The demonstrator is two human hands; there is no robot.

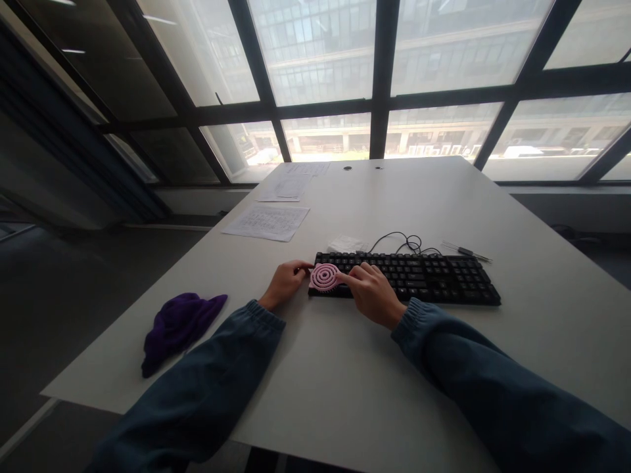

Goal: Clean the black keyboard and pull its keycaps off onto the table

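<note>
A pink round brush-like piece with concentric rings (324,278) rests over the left end of a black keyboard (409,276). My left hand (287,282) is closed, its fingertips at the piece's left edge beside the keyboard's corner. From the other side, my right hand (373,290) pinches the piece's right edge, its remaining fingers curled above the keys. The undersides of both hands are hidden. Behind the keyboard lie its looped black cable (411,243) and a crumpled clear plastic bag (346,244).
A purple cloth (180,325) lies at the left of the white table (315,387). Printed sheets (269,222) are spread toward the back left. Slim tools (468,251) lie behind the keyboard's right end. Large windows (320,59) stand beyond the table.
</note>
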